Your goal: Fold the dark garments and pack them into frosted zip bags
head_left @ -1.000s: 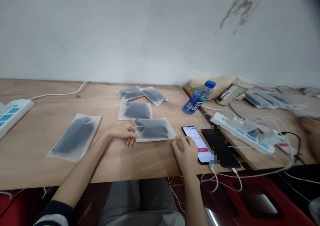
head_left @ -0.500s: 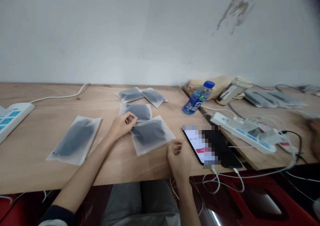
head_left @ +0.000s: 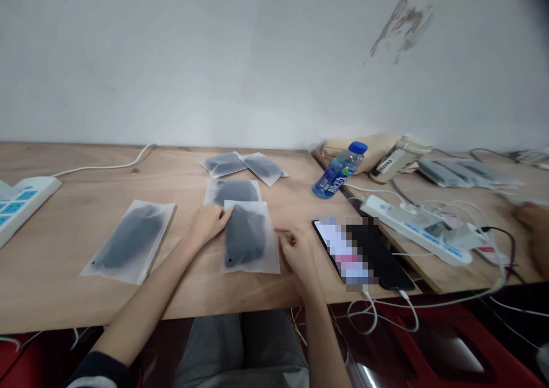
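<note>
A frosted plastic bag with a dark item inside point(head_left: 247, 238) lies upright on the wooden table point(head_left: 86, 296) in front of me. My left hand point(head_left: 208, 223) rests at its upper left corner, fingers pinched on the bag's edge. At the bag's right edge sits my right hand point(head_left: 295, 250), fingers curled against it. Another such bag point(head_left: 234, 191) lies just behind, partly covered. Two more bags point(head_left: 242, 163) lie further back, and a larger one point(head_left: 131, 238) lies to the left.
A lit phone point(head_left: 341, 249) and a dark phone point(head_left: 380, 253) lie right of my right hand, with cables. A water bottle point(head_left: 338, 170), a white power strip point(head_left: 416, 228) and clutter fill the right. Another power strip point(head_left: 19, 202) sits far left. Another person's hand point(head_left: 534, 222) shows at the right edge.
The nearest bag was turned from lying sideways to upright and drawn closer. My right hand left the phone and came to the bag's right edge; my left hand stayed on the bag.
</note>
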Action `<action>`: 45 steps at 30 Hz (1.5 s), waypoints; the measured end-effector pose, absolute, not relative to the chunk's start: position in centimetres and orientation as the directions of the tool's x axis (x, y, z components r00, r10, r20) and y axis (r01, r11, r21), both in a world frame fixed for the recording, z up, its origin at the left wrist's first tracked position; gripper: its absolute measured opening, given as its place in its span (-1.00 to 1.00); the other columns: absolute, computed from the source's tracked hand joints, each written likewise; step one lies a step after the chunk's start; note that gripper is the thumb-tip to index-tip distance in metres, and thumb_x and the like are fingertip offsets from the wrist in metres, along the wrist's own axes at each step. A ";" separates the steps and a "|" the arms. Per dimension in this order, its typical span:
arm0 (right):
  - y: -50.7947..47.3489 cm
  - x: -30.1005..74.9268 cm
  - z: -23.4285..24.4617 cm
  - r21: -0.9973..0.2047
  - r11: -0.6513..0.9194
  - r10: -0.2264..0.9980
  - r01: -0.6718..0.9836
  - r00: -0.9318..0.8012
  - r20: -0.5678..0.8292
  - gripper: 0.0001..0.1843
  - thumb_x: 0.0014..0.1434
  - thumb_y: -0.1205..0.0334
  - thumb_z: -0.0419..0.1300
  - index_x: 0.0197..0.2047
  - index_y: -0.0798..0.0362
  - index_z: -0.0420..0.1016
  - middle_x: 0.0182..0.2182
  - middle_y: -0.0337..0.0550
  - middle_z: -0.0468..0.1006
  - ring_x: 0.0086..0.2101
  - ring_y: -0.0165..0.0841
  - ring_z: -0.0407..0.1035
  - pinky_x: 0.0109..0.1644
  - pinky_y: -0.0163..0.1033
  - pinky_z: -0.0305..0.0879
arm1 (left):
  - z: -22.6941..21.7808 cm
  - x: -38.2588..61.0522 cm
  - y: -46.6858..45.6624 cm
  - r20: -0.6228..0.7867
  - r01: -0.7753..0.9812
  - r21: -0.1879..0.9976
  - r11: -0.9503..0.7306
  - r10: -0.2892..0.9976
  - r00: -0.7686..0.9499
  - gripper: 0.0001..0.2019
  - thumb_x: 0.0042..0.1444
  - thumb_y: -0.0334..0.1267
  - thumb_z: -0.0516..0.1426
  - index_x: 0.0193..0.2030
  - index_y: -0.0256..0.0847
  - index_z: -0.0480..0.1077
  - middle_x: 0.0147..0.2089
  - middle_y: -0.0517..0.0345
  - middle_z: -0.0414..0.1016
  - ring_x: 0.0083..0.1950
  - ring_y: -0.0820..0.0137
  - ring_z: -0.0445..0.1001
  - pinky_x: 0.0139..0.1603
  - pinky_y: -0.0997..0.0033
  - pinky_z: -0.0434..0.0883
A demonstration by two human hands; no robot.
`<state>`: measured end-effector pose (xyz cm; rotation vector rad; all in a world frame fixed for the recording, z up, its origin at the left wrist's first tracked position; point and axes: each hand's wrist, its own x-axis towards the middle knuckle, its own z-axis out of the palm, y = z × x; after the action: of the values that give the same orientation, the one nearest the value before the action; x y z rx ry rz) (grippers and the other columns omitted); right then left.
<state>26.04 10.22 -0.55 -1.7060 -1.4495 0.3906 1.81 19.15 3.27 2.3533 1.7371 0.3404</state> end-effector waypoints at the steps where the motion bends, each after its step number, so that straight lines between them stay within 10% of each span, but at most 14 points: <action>1: 10.4 26.1 -0.4 -0.772 0.020 0.931 0.636 0.269 0.246 -0.69 0.09 0.17 0.09 -0.23 0.08 0.61 -0.29 -0.05 0.61 -0.29 -0.22 0.42 -0.17 -0.12 0.33 | 3.1 1.8 19.2 0.039 0.918 0.288 -0.273 0.961 0.274 -0.41 0.31 0.10 -0.16 -0.47 -0.23 0.48 -0.36 -0.12 0.57 -0.28 0.21 0.52 -0.27 0.32 0.24; 9: 10.7 25.3 3.0 -0.917 -0.070 0.996 0.392 0.073 -0.044 -0.61 0.05 -0.09 0.22 -0.33 0.07 0.65 -0.43 -0.12 0.63 -0.39 -0.24 0.44 -0.32 -0.22 0.33 | 2.0 2.4 19.4 0.008 0.882 0.391 -0.265 0.959 0.285 -0.46 0.36 -0.01 -0.20 -0.36 -0.21 0.49 -0.23 -0.10 0.60 -0.18 0.22 0.54 -0.22 0.33 0.28; 22: 10.4 23.8 0.9 -0.893 -0.035 0.951 0.449 0.289 0.108 -0.71 -0.06 -0.01 0.20 -0.61 0.02 0.36 -0.52 -0.18 0.47 -0.37 -0.25 0.36 -0.23 -0.20 0.28 | 3.0 1.5 19.9 0.156 0.903 0.371 -0.215 0.974 0.167 -0.57 0.38 -0.03 -0.18 -0.14 -0.21 0.42 -0.18 -0.06 0.58 -0.14 0.23 0.53 -0.23 0.36 0.26; 40: 7.4 25.8 0.3 -0.871 0.110 0.947 0.479 0.214 0.238 -0.68 0.12 -0.07 0.15 -0.39 0.03 0.38 -0.39 -0.11 0.50 -0.31 -0.21 0.38 -0.19 -0.15 0.34 | 6.9 -20.0 18.2 0.211 0.954 0.161 0.253 0.936 -0.283 -0.63 0.25 -0.11 -0.04 0.01 -0.32 0.38 0.00 -0.24 0.50 0.02 0.06 0.46 0.00 0.21 0.32; 45: 7.3 25.8 0.6 -0.903 0.048 0.949 0.427 0.263 0.175 -0.57 0.19 -0.09 0.08 -0.13 0.10 0.49 -0.15 0.06 0.58 -0.10 -0.11 0.44 0.01 -0.04 0.35 | 6.9 -9.0 12.9 0.338 0.972 0.229 -0.060 0.941 -0.021 -0.59 0.30 -0.11 -0.08 0.19 -0.22 0.28 0.19 -0.18 0.37 0.19 0.07 0.35 0.21 0.09 0.24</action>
<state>25.79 7.25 0.61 -1.5476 -1.3241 0.6641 -9.00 12.88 6.90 2.2486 2.2030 0.6606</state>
